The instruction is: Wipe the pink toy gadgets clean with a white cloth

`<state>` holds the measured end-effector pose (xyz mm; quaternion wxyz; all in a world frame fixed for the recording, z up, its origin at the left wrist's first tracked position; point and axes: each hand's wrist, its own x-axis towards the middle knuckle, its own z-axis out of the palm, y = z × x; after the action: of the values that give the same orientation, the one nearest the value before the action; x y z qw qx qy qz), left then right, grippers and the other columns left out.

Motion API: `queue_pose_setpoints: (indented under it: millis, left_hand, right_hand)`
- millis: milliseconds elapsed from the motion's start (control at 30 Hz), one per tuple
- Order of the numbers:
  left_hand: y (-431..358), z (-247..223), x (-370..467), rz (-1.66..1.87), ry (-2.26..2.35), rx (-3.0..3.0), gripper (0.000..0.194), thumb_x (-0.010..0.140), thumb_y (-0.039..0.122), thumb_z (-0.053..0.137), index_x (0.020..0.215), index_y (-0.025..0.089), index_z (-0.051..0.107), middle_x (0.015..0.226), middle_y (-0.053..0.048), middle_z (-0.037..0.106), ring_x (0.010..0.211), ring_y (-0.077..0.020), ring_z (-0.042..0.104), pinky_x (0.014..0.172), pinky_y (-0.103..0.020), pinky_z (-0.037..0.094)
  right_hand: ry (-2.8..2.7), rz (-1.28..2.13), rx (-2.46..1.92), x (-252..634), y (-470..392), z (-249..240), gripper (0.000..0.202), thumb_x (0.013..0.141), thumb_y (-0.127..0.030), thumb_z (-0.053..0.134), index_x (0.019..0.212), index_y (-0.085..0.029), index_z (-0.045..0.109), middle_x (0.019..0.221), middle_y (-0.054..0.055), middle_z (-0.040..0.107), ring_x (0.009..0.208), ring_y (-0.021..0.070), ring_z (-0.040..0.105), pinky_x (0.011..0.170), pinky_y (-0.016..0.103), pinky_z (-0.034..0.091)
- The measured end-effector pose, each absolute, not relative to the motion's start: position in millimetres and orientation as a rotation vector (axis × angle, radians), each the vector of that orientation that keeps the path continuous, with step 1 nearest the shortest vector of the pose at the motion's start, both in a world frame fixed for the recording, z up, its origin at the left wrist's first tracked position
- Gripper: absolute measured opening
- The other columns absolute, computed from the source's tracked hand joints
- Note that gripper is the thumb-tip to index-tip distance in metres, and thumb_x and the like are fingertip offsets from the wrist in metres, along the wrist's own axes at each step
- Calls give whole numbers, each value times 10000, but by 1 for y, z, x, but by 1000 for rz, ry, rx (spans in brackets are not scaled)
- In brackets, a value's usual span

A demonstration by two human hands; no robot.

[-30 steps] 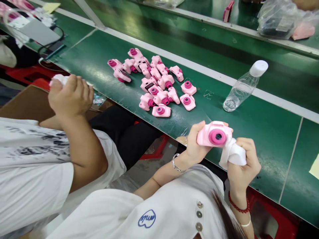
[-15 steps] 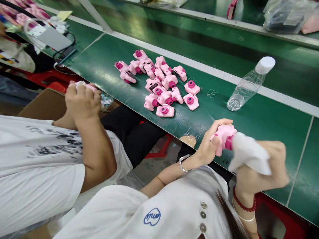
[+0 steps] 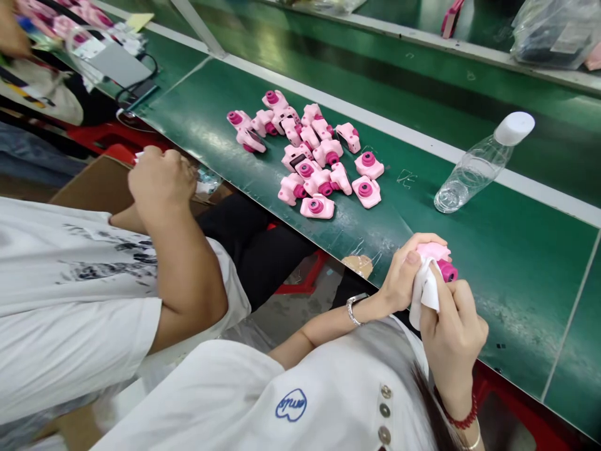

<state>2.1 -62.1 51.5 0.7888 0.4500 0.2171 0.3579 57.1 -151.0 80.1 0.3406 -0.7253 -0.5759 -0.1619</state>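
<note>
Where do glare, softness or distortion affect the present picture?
Head view: pale glare on the green table beside the right hand; head view: the bottle looks slanted, possibly from wide-angle distortion; head view: the grey box at upper left appears soft, the held pink camera clearer.

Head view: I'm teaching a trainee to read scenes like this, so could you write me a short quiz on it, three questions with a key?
1. True or false: the left hand of the person wearing the camera holds a pink toy camera.

2. What colour is the cap of the clear bottle on the green table?
A) Red
B) White
C) Black

3. Short answer: what does that person's right hand hold?

Key:
1. True.
2. B.
3. A white cloth.
</note>
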Motion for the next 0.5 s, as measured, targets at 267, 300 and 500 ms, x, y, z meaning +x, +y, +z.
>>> queue_pose_setpoints:
  millis: [267,300,500]
  left_hand:
    - [-43,67,9,827,480,666,559,847,742,484,1009,227,631,947,-38,709,943,-275,720,848,-382,539]
    - [-39,72,9,826,458,641,592,821,769,508,1020,224,622,974,-44,709,974,-292,727,872,-403,547]
    - [-37,96,0,691,408,561,660,770,807,573,1052,212,615,977,-52,725,941,-322,747,962,-481,529]
  right_hand:
    - [-1267,323,-1701,70,-163,54,282,904,-151,525,1021,-237,766,656,-25,512,526,85,466,482,206,361]
    - [-1127,482,-1674,73,-164,49,230,894,-194,547,951,-229,767,656,-23,526,535,93,481,478,207,373]
    - [-522,679,-1446,83,-162,48,214,887,-446,604,808,-251,644,567,-38,483,412,120,399,364,247,321]
